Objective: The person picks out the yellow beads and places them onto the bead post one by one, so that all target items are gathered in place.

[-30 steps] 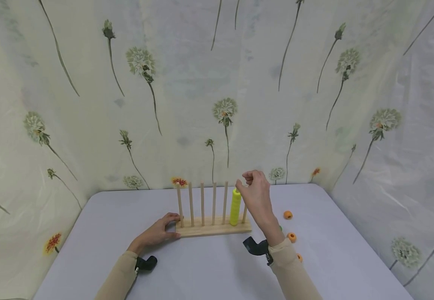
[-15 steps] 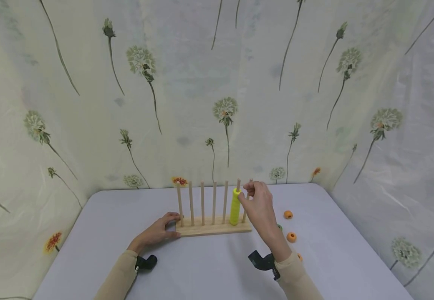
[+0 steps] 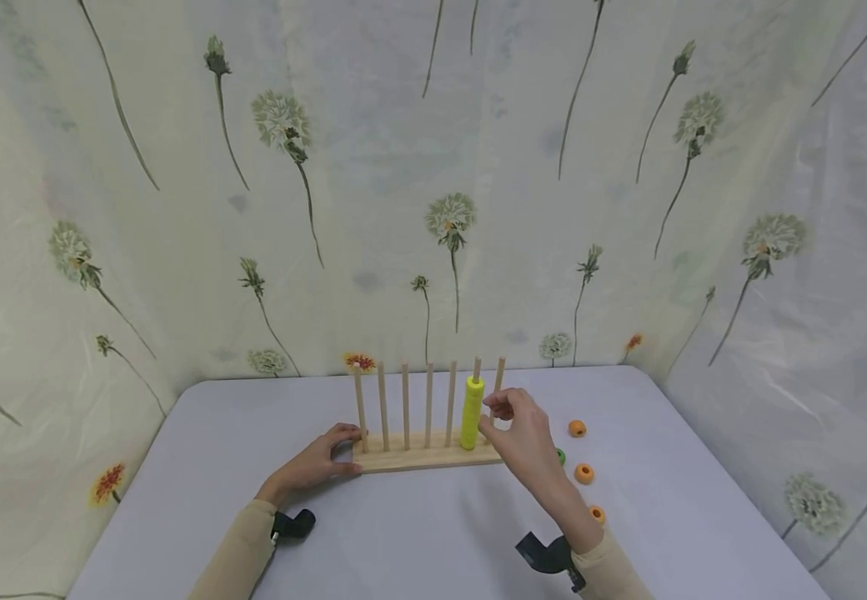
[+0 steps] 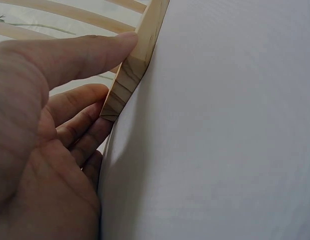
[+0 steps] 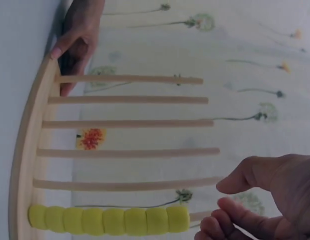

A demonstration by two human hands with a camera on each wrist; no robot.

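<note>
A wooden peg stand [image 3: 426,455] with several upright pegs sits on the table. My left hand [image 3: 317,461] grips the left end of its base, thumb on the front edge and fingers behind, as the left wrist view also shows with the hand [image 4: 54,125] at the base's end [image 4: 127,82]. A stack of yellow beads [image 3: 472,414] fills most of the second peg from the right, and the peg's tip pokes out above. Beside this stack is my right hand [image 3: 525,437], fingers loosely bent and thumb apart, nothing between them; it partly hides the last peg [image 3: 499,377].
Orange beads [image 3: 583,473] lie scattered on the table right of the stand. A green bead [image 3: 560,456] shows just past my right wrist. A flowered curtain [image 3: 373,208] hangs behind the table's far edge.
My right hand has come down from the top of the yellow stack's peg and slightly right, uncovering the peg tip. My left hand stays on the base.
</note>
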